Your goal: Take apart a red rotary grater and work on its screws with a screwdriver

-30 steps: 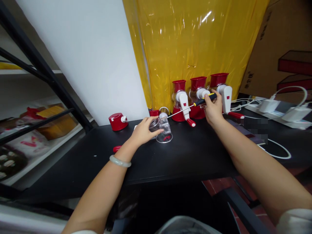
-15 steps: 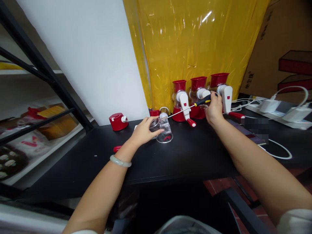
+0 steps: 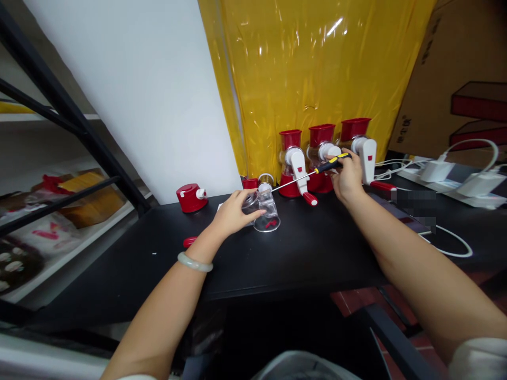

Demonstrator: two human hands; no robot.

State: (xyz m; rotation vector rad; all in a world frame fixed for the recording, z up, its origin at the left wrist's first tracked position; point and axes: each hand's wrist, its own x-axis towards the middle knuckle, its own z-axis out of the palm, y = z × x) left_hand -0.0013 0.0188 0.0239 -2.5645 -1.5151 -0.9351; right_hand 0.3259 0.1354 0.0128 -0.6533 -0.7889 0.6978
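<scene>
Head view, looking down at my two arms over the black table point(image 3: 301, 258). Closest to me is my left arm, with a pale green bangle point(image 3: 195, 262) on the wrist. A bit further on, my left hand point(image 3: 234, 212) is curled around a clear plastic cup part point(image 3: 266, 211) that lies tipped on the table. My fingers wrap its left side, and the wide open end points to the right, away from my palm. There is a bit of red inside the clear part, but I cannot tell what it is.

My right hand point(image 3: 347, 178) is further back and off to the right. It is closed tight around the black and yellow handle of a screwdriver point(image 3: 312, 173). The thin metal rod sticks out from my fist to the left and slants down. Its tip reaches the top of the clear part, right by my left fingers. I cannot see if the tip is in a screw.

Behind my hands, three red and white grinders point(image 3: 324, 158) stand in a row. A red lid point(image 3: 190, 197) sits alone to the left. White chargers and cords point(image 3: 455, 182) lie on the far right. At the very back hangs a shiny yellow sheet point(image 3: 317, 68).
</scene>
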